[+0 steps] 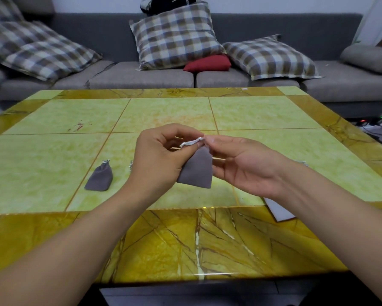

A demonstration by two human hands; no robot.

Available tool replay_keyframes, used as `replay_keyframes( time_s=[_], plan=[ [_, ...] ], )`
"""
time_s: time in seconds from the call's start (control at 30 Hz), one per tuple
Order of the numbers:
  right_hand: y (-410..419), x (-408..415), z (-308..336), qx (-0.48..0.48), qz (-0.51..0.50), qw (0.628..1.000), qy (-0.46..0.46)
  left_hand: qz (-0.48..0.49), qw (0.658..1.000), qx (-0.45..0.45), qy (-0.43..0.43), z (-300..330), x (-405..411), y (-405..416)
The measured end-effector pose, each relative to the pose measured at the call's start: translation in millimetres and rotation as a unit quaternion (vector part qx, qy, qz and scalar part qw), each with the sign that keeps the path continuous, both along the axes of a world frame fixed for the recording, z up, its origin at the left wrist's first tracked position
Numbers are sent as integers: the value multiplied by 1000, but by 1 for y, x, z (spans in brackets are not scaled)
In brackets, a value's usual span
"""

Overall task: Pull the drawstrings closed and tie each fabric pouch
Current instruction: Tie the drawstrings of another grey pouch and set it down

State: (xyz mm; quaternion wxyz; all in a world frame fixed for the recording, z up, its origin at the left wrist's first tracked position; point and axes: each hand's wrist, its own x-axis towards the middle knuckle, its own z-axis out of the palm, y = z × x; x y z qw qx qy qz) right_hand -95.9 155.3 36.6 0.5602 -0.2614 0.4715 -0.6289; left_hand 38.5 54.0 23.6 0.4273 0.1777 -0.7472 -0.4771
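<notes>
A small grey fabric pouch [197, 171] hangs above the table between my hands, its neck gathered. Its pale drawstring [191, 142] runs across the top. My left hand [161, 160] pinches the string's left end and presses against the pouch's side. My right hand [241, 162] pinches the string's right end at the pouch's neck. A second grey pouch [99, 177] lies on the table to the left, its neck bunched shut with a tuft of string. String ends of another pouch [131, 166] peek out behind my left wrist, and more string ends [303, 162] show behind my right forearm.
The yellow-green marbled table [53, 120] stretches ahead to a grey sofa with checked cushions [174, 36] and a red cushion [207, 62]. A white sheet [278, 208] lies under my right forearm. Cables and a power strip [378, 129] sit on the floor at right.
</notes>
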Motion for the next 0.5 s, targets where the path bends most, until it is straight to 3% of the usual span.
replay_keyframes(
  time_s=[0.07,0.37,0.5],
  plan=[
    [-1,-1,1,-4,10,1000,-20,-3,1000,0,10,2,1,0],
    [-1,0,1,-25,-47,969,241,-26,999,28,-9,2,1,-1],
    [-3,6,1,-15,-71,961,268,-29,999,25,-22,2,-1,1]
  ],
)
